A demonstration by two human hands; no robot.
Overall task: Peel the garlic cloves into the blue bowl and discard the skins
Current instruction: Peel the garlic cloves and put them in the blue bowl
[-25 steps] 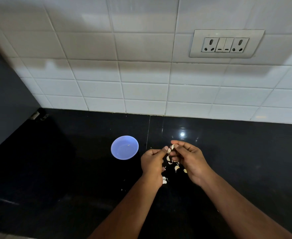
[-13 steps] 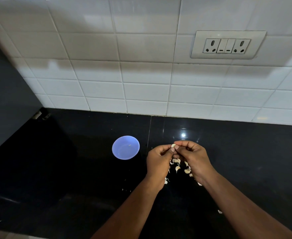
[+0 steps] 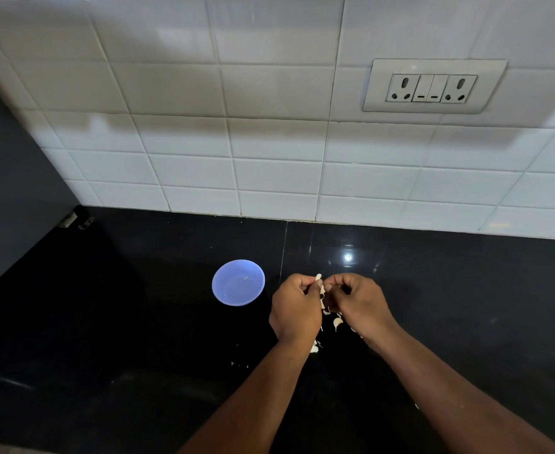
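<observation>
Left hand [image 3: 297, 309] and right hand [image 3: 358, 301] meet over glossy black stone counter [image 3: 138, 355], curled fingers [image 3: 305, 283] pinching small pale garlic clove [image 3: 318, 279]. Pale papery skins [image 3: 336, 322] scattered beneath. Round blue plastic bowl [image 3: 238, 282] just left of hands.

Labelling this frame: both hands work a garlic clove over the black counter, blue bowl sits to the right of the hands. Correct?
Not quite. The head view shows the blue bowl to the left of the hands, beside the left hand. The rest holds: left hand and right hand pinch a garlic clove over the black counter.
</observation>
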